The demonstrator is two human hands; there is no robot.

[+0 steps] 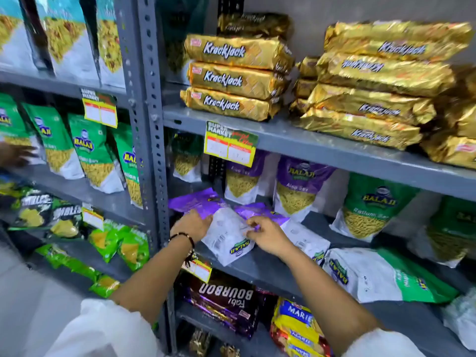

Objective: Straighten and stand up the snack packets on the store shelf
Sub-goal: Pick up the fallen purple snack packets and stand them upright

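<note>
A purple and white Balaji packet lies flat, back side up, on the grey middle shelf. My left hand grips its left edge and my right hand pinches its right side. A second purple packet lies flat just to the right, partly under the first. Behind them two purple Aloo Sev packets stand upright. A green and white packet lies flat further right, in front of a standing green Ratlami Sev packet.
Gold Krackjack packs are stacked on the shelf above. A yellow price tag hangs from that shelf's edge. Bourbon and Marie biscuit packs fill the shelf below. Another person's hand touches green packets on the left rack.
</note>
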